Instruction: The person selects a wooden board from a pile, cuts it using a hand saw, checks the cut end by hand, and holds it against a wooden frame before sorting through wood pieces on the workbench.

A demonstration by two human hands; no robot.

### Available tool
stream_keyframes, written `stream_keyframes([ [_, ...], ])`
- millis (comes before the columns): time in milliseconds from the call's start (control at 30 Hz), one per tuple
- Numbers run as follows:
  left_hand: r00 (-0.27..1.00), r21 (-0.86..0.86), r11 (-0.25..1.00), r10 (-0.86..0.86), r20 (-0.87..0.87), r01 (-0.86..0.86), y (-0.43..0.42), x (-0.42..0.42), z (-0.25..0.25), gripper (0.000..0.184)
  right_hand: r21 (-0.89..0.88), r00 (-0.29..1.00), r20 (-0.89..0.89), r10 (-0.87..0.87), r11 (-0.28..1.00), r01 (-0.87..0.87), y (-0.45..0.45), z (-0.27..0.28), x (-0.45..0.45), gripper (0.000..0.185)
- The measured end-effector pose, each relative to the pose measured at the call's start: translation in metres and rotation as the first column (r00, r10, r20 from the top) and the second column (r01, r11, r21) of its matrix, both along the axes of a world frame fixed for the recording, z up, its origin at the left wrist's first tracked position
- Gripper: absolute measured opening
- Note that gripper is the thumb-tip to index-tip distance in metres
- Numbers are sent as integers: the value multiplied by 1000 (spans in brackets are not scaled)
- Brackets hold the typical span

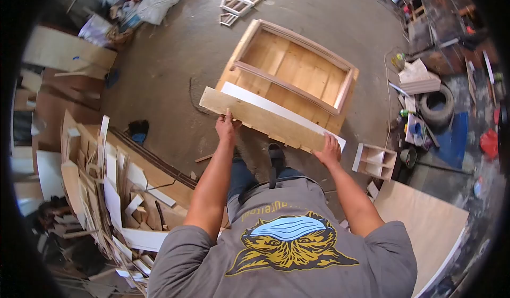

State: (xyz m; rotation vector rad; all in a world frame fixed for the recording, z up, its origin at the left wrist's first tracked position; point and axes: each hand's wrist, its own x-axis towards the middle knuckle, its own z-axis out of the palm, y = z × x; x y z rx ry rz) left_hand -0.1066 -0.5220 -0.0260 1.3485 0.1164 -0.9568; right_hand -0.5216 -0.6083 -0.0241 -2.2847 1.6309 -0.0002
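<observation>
A long plywood strip (265,119) is held crosswise in front of my body. My left hand (227,125) pinches its near edge toward the left end. At the other end my right hand (328,150) grips the strip, with fingers over its top by the white board. Just beyond the strip, a narrow white board (281,108) lies along it, partly covered. Both are over the near side of a wooden tabletop (247,83), on which rests a rectangular wooden frame (289,85).
Scrap wood offcuts (114,175) are heaped at the left. Bags (159,3) sit at the upper left, and a small slatted wooden piece (239,8) lies on the floor. To the right are a divided wooden box (374,161), a tire (437,105) and a plywood sheet (419,223).
</observation>
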Motion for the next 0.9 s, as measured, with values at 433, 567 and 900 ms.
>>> stream_keyframes([
  [433,973,96,977,-177,-148,192,-149,27,-77,39,873,14,326,-945,306,380,-98,-60,6,37],
  [567,943,-27,964,-263,-203,263,-165,39,-118,42,840,-21,325,-945,278,465,-118,-93,16,37],
  [900,908,53,959,-246,-340,280,-185,38,-136,51,803,-64,283,-957,200,561,-141,-113,20,41],
])
